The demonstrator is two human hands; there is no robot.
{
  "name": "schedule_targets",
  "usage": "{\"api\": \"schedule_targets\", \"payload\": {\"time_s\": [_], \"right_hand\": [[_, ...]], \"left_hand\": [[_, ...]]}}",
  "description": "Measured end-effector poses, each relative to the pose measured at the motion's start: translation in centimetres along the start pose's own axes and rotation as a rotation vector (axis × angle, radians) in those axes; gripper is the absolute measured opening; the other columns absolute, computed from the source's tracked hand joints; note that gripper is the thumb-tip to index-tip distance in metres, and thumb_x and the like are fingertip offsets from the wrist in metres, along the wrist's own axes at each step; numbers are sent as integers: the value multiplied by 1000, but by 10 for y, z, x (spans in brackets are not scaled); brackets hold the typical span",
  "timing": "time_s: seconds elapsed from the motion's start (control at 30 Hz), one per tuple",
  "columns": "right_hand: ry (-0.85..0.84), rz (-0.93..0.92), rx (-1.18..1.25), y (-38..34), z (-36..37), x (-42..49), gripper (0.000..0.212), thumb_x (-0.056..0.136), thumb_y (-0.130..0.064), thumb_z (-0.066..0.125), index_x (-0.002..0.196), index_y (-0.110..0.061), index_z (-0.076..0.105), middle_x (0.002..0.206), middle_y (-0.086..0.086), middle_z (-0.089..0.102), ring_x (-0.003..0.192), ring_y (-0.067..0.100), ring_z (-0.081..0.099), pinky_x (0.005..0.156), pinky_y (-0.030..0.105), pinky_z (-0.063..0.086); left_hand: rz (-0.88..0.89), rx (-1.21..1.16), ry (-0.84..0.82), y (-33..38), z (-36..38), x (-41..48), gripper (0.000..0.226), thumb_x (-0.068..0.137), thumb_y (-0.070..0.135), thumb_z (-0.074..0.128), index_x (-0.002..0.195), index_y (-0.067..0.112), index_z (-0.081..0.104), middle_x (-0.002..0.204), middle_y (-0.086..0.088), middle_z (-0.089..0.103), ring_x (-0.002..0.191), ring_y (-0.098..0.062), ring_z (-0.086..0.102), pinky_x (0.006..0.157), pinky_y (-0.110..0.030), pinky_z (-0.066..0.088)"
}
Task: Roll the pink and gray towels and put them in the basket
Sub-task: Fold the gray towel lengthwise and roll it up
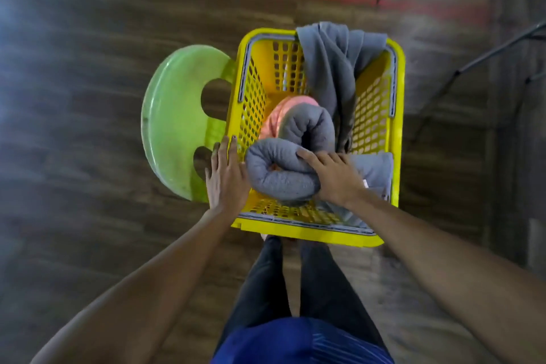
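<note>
Your right hand [334,177] grips the gray roll [280,174] in the near end of the basket [307,233], fingers curled over its top. Your left hand [227,174] lies flat on the basket's left rim, fingers straight and together. Deeper inside sit a second gray roll [310,124] and the pink towel [271,124]. A loose gray towel [328,50] drapes the far rim. A green stool [171,121] shows left of the basket, on a wooden floor [88,97].

Partly hidden: we see only a sliver of the pink towel roll [274,117] behind the far gray roll [313,127], the right hand [336,177] covers part of the near gray roll [280,177], and the green stool [171,121] runs under the yellow basket [307,234]. Blurred: the floor [88,68], and a dark stand [487,56] we cannot identify, cut by the right edge. Cut at the bottom edge: both arms [133,289].
</note>
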State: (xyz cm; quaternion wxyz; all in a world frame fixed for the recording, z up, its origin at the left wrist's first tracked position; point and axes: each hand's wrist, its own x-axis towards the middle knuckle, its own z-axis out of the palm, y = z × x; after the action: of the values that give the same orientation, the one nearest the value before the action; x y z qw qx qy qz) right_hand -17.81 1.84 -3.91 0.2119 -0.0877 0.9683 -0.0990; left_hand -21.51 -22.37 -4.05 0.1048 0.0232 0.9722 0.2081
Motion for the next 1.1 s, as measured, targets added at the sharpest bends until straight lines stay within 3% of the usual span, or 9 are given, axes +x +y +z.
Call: {"api": "schedule_targets", "payload": {"time_s": [0.1, 0.23, 0.4, 0.57, 0.63, 0.7, 0.83, 0.93, 1.1], "right_hand": [[-76, -58, -103, 1, 34, 14, 97, 67, -30, 68, 152, -29, 21, 120, 3, 54, 107, 31, 54, 90, 45, 40], [-95, -25, -143, 7, 73, 29, 104, 63, -37, 76, 152, -21, 26, 113, 4, 57, 98, 32, 56, 84, 43, 43], [-100, -18, -135, 15, 102, 44, 101, 66, -35, 74, 152, -20, 24, 116, 7, 52, 98, 33, 51, 89, 46, 40], [-139, 15, -109, 16, 106, 41, 100, 66, -39, 74, 152, -19, 26, 117, 12, 51, 100, 35, 50, 91, 47, 39], [-194, 59, -71, 11, 96, 40, 104, 66, -46, 77, 153, -23, 23, 124, 11, 49, 109, 35, 49, 100, 48, 36], [-225, 171, 66, 2, 79, 36, 94, 73, -49, 74, 151, -25, 26, 134, 10, 44, 122, 34, 43, 106, 46, 30], [-37, 428, 543, -13, 22, 18, 47, 89, -30, 64, 133, -16, 53, 127, 10, 57, 119, 30, 53, 97, 39, 42], [113, 552, 795, -20, -23, -7, 35, 91, -25, 62, 125, -19, 61, 115, 3, 66, 109, 20, 60, 91, 32, 45], [270, 600, 963, -16, -64, -40, 20, 86, -34, 65, 105, -30, 67, 103, -4, 71, 100, 15, 64, 88, 37, 52]], "left_hand": [[42, -33, -85, -19, 16, 1, 66, 98, 16, 46, 155, 16, 14, 163, 1, 10, 148, -24, 15, 111, -47, 33], [108, -56, -86, -30, 33, 0, 77, 92, 2, 47, 155, 15, 4, 163, 5, -6, 150, -21, 10, 112, -44, 35], [95, -27, -74, -35, 44, 0, 80, 88, -3, 45, 155, 13, 5, 163, 5, -4, 150, -21, 10, 103, -46, 44], [102, -23, -67, -35, 46, -1, 75, 91, 2, 44, 155, 11, 7, 164, 0, -1, 150, -20, 6, 108, -47, 40], [105, -27, -96, -33, 43, -1, 79, 90, 3, 47, 155, 13, 4, 163, 2, -5, 150, -20, 3, 110, -47, 37], [91, -11, -119, -29, 36, -1, 81, 91, 6, 50, 155, 15, 2, 163, 5, -7, 150, -21, 5, 111, -46, 35], [47, 11, -122, -11, 10, 2, 67, 90, 11, 54, 151, 14, 26, 158, -4, 24, 145, -26, 20, 108, -54, 36], [132, 27, -104, 15, -12, 6, 49, 87, 14, 56, 135, 12, 49, 137, -9, 50, 128, -32, 43, 108, -51, 33], [218, -74, -81, 80, -36, 14, 33, 89, 16, 54, 122, 16, 59, 120, -7, 62, 111, -32, 55, 94, -44, 44]]}}
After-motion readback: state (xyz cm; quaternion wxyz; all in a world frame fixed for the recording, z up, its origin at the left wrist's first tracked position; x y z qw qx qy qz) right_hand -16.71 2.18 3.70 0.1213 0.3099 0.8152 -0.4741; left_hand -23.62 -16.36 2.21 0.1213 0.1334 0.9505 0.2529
